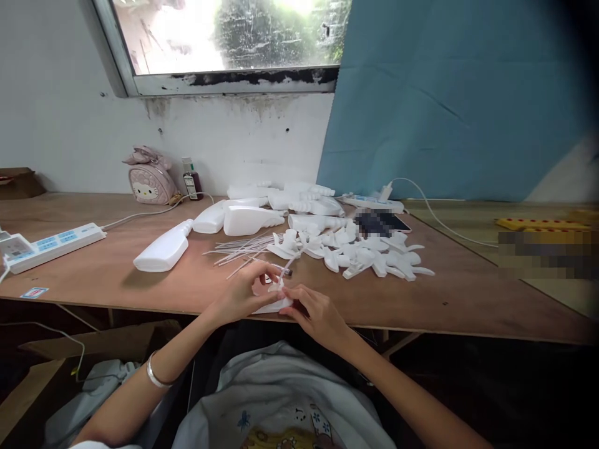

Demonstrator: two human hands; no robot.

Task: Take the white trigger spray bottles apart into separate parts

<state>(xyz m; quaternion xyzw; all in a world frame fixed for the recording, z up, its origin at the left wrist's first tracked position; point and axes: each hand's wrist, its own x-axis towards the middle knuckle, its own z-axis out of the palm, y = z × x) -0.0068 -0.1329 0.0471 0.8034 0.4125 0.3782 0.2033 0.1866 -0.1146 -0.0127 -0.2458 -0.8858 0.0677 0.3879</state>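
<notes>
At the table's front edge, my left hand and my right hand meet with fingertips pinched on a white trigger spray head. Fingers hide much of it. A pale thin strip or tube rises from between the hands; where it ends I cannot tell. Just beyond lie a loose bundle of thin white tubes and a heap of white trigger spray heads. Several white plastic bottles lie on their sides behind these, and another white bottle lies to the left.
A power strip is at the left and another power strip at the back right. A phone touches the heap. Along the wall stand a pink bag and a small dark bottle. An open cardboard box is below the table.
</notes>
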